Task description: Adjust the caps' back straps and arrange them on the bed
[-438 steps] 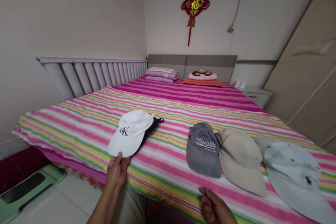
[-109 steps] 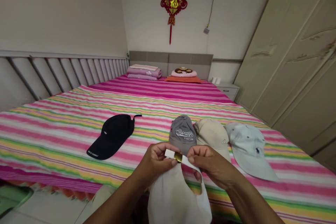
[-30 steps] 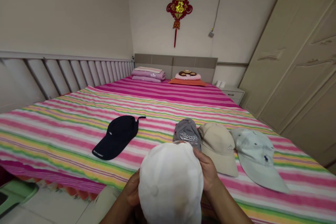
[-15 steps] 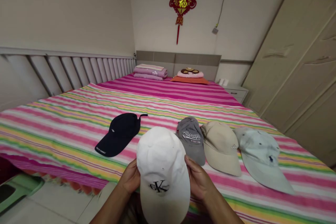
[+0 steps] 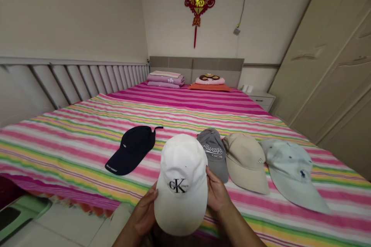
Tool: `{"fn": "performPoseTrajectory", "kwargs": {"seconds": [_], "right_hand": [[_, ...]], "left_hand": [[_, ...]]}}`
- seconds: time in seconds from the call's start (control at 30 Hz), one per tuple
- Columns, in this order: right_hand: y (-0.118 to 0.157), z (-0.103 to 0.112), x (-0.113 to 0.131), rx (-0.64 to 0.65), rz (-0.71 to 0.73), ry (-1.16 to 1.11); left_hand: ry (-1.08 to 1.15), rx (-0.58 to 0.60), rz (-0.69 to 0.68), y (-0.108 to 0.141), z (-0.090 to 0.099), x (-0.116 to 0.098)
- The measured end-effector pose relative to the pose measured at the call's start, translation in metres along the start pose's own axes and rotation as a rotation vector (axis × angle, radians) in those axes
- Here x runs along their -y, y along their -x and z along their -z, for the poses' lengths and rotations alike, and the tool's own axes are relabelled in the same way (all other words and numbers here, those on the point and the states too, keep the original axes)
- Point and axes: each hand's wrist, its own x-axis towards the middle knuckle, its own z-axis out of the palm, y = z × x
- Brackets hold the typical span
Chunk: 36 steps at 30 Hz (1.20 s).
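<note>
A white cap [image 5: 183, 177] with a black "CK" mark is held up over the front of the bed, its brim toward me. My left hand [image 5: 145, 210] grips its left edge near the brim, and my right hand [image 5: 216, 190] grips its right edge. To the left a dark navy cap [image 5: 135, 148] lies on the striped sheet. Right of the white cap lie a grey cap [image 5: 216, 158] with white lettering, partly hidden behind it, then a beige cap [image 5: 246, 162] and a pale blue-green cap [image 5: 295, 171].
The striped bedspread [image 5: 87, 139] covers the bed. Folded purple bedding [image 5: 165, 80] and a pink folded item [image 5: 210, 81] lie by the headboard [image 5: 214, 67]. A green stool [image 5: 26, 212] stands at the lower left, a nightstand [image 5: 262, 100] at the back right.
The white cap has moved slightly up and to the right, its front tilted so the whole brim shows. Both hands moved with it, still holding its sides.
</note>
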Motion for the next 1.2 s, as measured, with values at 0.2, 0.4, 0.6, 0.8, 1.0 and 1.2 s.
{"fn": "performPoseTrajectory", "kwargs": {"seconds": [0.2, 0.4, 0.6, 0.8, 1.0, 1.2], "right_hand": [[-0.016, 0.009, -0.007, -0.062, 0.057, 0.080], [0.005, 0.030, -0.020, -0.225, 0.093, 0.300], [0.029, 0.056, -0.040, -0.348, 0.095, 0.712], [0.032, 0.059, -0.051, -0.352, 0.151, 0.883], [0.035, 0.053, -0.050, -0.338, 0.151, 0.976], [0.035, 0.059, -0.052, -0.329, 0.162, 1.000]], "left_hand": [[-0.091, -0.105, -0.038, 0.003, 0.001, -0.006], [-0.158, -0.111, -0.102, -0.021, 0.000, -0.037], [-0.215, -0.106, -0.152, -0.068, 0.004, -0.054], [-0.273, -0.176, -0.150, -0.110, 0.005, -0.056], [-0.301, -0.247, -0.116, -0.121, 0.010, -0.057], [-0.323, -0.280, -0.127, -0.116, 0.013, -0.060]]}}
